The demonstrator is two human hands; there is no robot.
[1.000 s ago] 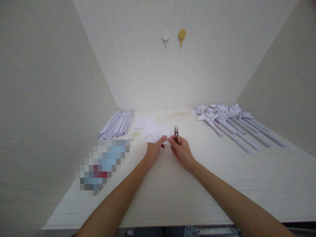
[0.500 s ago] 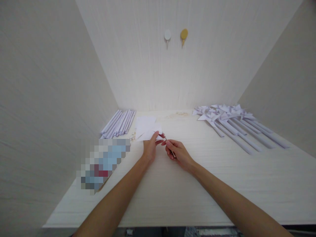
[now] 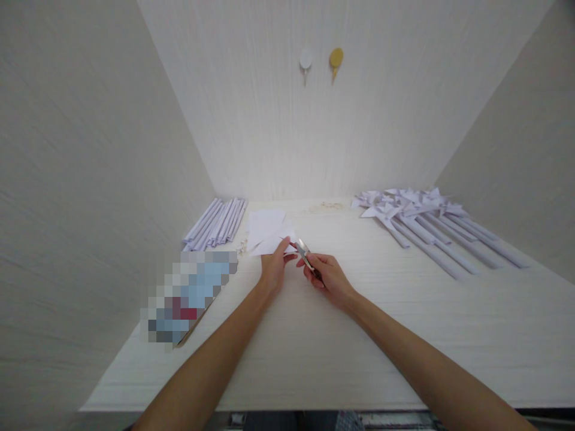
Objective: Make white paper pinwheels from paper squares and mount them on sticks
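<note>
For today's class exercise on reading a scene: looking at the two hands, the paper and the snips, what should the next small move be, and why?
Probably close the snips on the paper square. The right hand points their tips at the edge that the left hand pinches, so the blades look lined up for a cut.

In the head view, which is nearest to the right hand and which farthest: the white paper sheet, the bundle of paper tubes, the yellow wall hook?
From the right hand:
1. White paper sheet, just ahead-left, under the left hand.
2. Bundle of paper tubes, farther left by the wall.
3. Yellow wall hook, high on the back wall.
</note>
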